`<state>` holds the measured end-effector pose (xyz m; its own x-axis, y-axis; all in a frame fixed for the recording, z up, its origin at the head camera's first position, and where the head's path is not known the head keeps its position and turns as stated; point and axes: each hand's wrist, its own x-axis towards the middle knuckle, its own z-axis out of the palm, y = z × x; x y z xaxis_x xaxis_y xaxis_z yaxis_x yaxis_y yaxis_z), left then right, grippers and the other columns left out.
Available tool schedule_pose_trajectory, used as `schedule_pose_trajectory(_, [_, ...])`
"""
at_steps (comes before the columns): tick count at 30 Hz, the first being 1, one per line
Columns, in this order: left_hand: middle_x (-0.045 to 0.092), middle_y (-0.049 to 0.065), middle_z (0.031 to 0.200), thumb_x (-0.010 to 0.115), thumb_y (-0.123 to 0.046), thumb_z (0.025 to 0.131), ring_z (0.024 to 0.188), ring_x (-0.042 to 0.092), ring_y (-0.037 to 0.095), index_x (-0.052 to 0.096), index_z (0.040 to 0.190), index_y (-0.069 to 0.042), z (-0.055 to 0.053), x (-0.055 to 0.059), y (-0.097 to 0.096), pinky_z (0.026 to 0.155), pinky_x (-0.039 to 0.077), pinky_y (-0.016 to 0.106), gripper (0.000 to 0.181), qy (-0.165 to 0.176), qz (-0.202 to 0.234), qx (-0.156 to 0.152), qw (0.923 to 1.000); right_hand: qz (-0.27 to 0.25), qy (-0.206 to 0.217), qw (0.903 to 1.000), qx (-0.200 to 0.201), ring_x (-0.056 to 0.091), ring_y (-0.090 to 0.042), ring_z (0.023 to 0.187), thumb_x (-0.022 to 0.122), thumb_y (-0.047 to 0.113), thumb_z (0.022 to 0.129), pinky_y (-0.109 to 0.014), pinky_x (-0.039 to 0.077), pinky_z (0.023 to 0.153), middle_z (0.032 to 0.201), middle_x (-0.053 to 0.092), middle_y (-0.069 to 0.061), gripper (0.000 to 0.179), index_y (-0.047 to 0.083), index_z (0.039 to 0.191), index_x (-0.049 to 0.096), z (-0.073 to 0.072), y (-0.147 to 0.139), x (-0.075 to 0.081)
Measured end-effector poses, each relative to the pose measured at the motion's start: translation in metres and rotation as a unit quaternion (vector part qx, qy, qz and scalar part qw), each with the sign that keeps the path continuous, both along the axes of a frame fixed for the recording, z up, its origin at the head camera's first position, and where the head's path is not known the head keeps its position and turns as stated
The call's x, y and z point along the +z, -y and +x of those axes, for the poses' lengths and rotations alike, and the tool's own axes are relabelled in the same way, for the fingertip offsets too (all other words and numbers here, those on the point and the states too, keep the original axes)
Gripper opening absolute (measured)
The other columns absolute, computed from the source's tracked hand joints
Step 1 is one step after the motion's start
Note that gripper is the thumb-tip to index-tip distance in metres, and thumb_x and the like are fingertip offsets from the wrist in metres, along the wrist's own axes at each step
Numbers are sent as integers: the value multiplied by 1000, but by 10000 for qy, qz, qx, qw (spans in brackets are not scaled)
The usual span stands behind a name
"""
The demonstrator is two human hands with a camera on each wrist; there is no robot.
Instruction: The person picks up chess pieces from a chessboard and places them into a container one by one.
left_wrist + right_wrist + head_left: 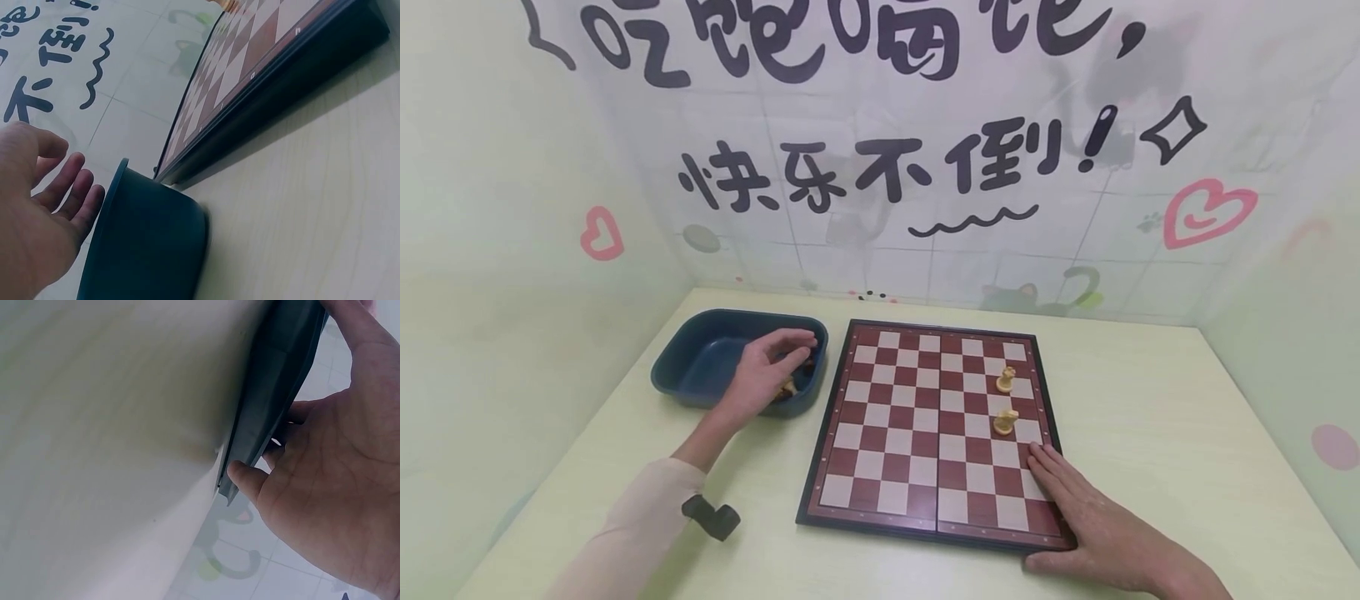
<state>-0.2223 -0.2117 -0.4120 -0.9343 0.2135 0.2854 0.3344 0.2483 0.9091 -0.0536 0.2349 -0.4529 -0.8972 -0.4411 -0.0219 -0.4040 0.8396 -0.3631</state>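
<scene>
Two chess pieces [1005, 423] stand on the chessboard [880, 437] in head view, with other pieces [788, 388] in the blue tub [711, 362]; left-wrist view shows the left hand [34, 212] loosely curved, empty; right-wrist view, the right hand's [328, 469] extended fingers against the chessboard's edge.

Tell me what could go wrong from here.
If the right hand nudges the chessboard it touches, the two pale pieces standing there might topple. The left hand, over the blue bin near its rim, could bump it and jostle the pieces inside.
</scene>
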Motion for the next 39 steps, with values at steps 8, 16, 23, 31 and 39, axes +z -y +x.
schedule_pose_trajectory(8, [66, 23, 118, 64, -9, 102, 95, 63, 26, 67, 124, 2, 4, 6, -12, 59, 51, 25, 25, -51, 22, -30, 10000, -103, 419, 9990, -103, 11, -21, 152, 62, 81, 80, -54, 39, 110, 169, 13, -2, 116, 12, 163, 21, 0, 1, 3])
schedule_pose_trajectory(16, [66, 21, 120, 64, -9, 102, 112, 63, 26, 65, 125, 5, 5, 4, -33, 91, 51, 23, 27, -25, 52, -330, 9994, -103, 521, 9985, -104, 13, -26, 152, 62, 81, 79, -55, 38, 110, 169, 13, -3, 117, 11, 163, 21, -1, 1, 4])
schedule_pose_trajectory(23, [64, 22, 123, 65, -9, 101, 114, 62, 35, 65, 127, 1, 7, 5, -47, 90, 53, 29, 28, -18, 97, -624, 9980, -52, 291, 9996, -48, 11, -22, 153, 62, 81, 80, -52, 37, 111, 169, 13, -3, 115, 11, 163, 22, 0, 1, 2])
schedule_pose_trajectory(31, [65, 17, 125, 66, -10, 101, 116, 61, 34, 64, 128, 2, 8, -4, -64, 95, 53, 36, 30, 165, -30, -828, 9964, -80, 167, 9998, -24, 11, -21, 153, 62, 80, 81, -52, 36, 112, 169, 14, -3, 114, 11, 163, 23, 1, 0, 0])
schedule_pose_trajectory(39, [60, 27, 128, 64, -4, 100, 117, 60, 40, 59, 132, 7, 10, -10, -78, 95, 53, 33, 34, 260, 92, -1079, 9938, -140, 98, 9999, -19, 12, -23, 153, 64, 78, 82, -17, 11, 111, 169, 15, -3, 113, 10, 162, 23, 1, -1, -1])
